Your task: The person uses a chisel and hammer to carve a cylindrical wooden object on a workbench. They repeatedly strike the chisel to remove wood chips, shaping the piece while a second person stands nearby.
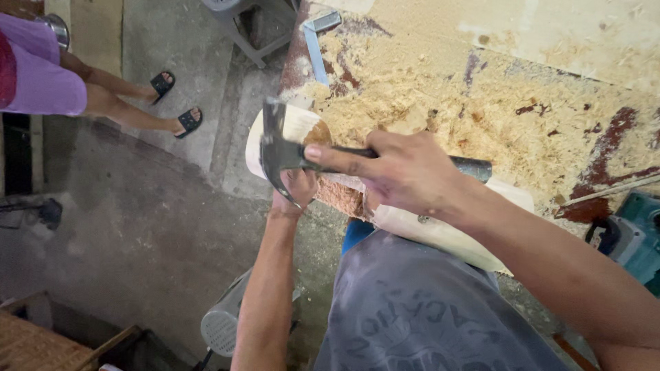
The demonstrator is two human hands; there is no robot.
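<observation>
My right hand (404, 172) is shut on the dark handle of a small hatchet (278, 152), whose blade points down and left over the end of a pale carved wooden piece (440, 230). That piece lies along the workbench edge against my body. My left hand (294, 189) reaches up from below and grips the wooden piece at its left end, right under the hatchet head. Part of the wood is hidden behind my right hand.
The workbench (536, 89) is covered with wood shavings and red stains. A metal square (316, 41) lies at its far corner, a teal power tool (636, 237) at the right. Another person's legs in black sandals (175, 103) stand on the concrete floor at left.
</observation>
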